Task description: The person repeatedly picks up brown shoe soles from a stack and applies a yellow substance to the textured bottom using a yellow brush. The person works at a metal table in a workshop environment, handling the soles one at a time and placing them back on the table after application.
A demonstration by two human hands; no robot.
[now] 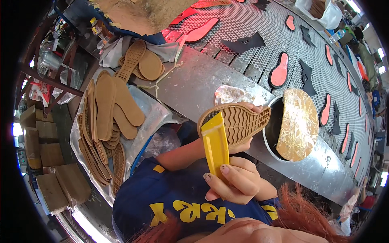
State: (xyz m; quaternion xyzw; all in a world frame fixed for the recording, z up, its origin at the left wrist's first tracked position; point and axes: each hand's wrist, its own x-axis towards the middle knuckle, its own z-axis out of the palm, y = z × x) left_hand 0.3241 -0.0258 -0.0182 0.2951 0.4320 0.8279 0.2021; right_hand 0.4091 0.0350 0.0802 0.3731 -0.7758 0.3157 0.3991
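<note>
Fingers of one hand are curled tight around the lower end of a yellow tool, whose blade is laid up against the heel end of a tan sole. Which hand this is cannot be told with certainty from the arms; by its place at the lower right it is taken as the right hand. That sole is held tread side up by the other hand, taken as the left, whose fingers are mostly hidden behind it, with only tips seen at its upper edge and a part below it, closed on the sole. Both are held just before a blue shirt and above the edge of a metal table. Just right of the sole, a round tin is set into the table, half covered by a glue-crusted board. Beyond it a perforated belt is seen, with pink insoles and black pieces spread on it. At the left, a stack of soles is laid on a plastic sheet, with more soles near the table's far end. Cardboard boxes are seen at the far left.
</note>
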